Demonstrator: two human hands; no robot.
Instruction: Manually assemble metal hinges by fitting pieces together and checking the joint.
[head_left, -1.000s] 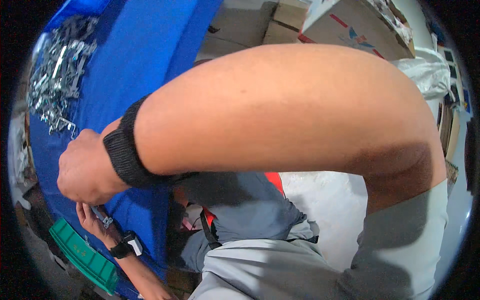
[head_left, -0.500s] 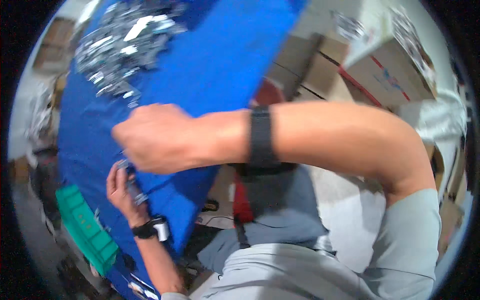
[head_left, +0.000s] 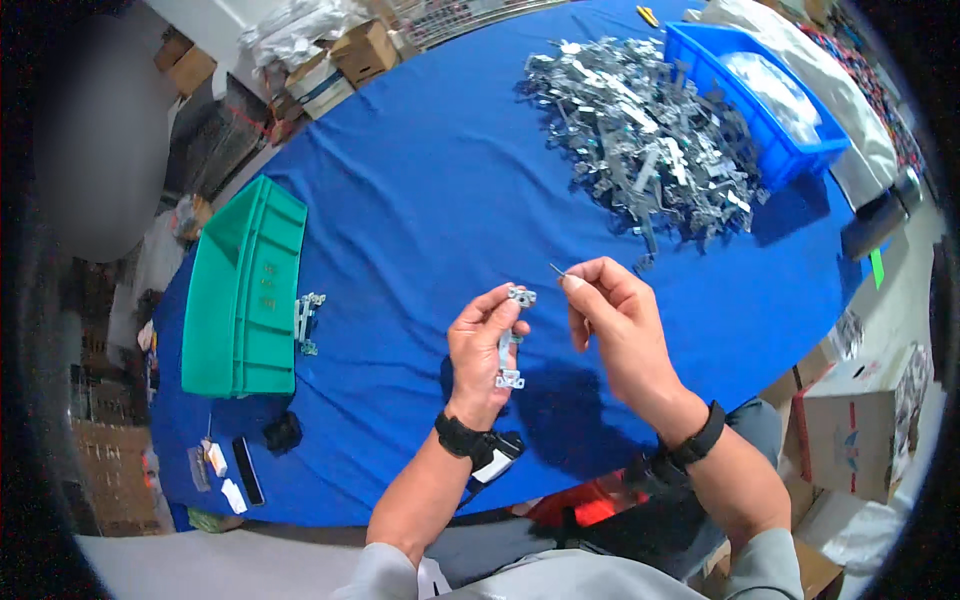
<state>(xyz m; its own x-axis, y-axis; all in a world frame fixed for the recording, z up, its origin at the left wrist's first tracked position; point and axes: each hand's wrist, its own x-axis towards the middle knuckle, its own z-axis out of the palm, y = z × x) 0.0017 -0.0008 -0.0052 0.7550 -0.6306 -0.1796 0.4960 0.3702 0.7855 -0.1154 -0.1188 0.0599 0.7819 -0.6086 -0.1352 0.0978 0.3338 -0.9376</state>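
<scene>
My left hand (head_left: 478,350) is closed around a silvery metal bracket (head_left: 507,352) with wider, holed ends, held upright against the palm. To its right, my right hand (head_left: 622,325) pinches a thin, dark metal pin (head_left: 557,269) between thumb and forefinger, its tip pointing up and left. The hands are apart, and the pin does not touch the bracket. Beyond my right hand lies a large heap of similar metal pieces (head_left: 650,140) on the blue cloth.
A green crate (head_left: 270,290) stands at the left, with metal parts (head_left: 308,322) beside it. Behind the heap sits a blue bin (head_left: 700,60) holding clear plastic. A dark phone-like slab (head_left: 248,470) lies near-left. Cardboard boxes (head_left: 850,425) stand right of the blue-covered table (head_left: 420,170).
The view has swung, bringing the green crate and blue bin fully in. My right arm, stretched across toward the heap side, has drawn back to the right; its pinched pin now shows.
</scene>
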